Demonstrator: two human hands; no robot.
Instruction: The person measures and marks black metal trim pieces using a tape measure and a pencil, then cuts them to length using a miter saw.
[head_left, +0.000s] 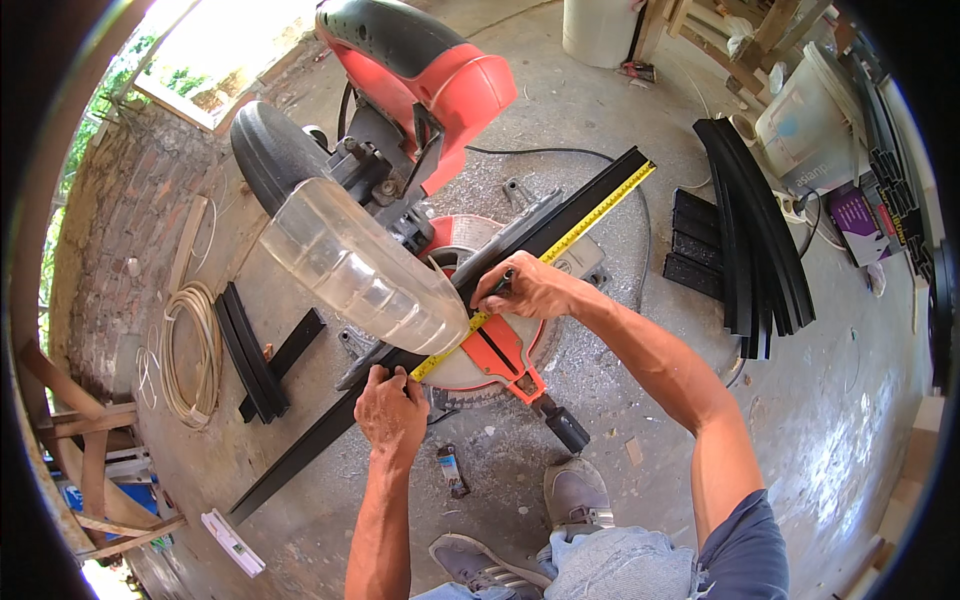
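Note:
A long black profile bar (290, 457) lies diagonally across the bed of a red and black mitre saw (462, 95), against its fence. Along the bar stretches a yellow measuring tape (600, 212). My left hand (392, 415) is closed at the tape's lower left part, fingertips pinching it against the bar. Beyond the clear blade guard (365, 265), my right hand (530, 287) rests over the tape and bar, its fingers closed round a small dark thing I cannot make out. The guard hides part of the bar and the saw blade.
Black profiles (755, 235) lie stacked at right, with short pieces (250, 350) at left beside a coiled hose (192, 355). A white bucket (815, 125) stands at far right. The saw's power cable (645, 240) curves over the dusty floor. A small packet (452, 470) lies near my shoes.

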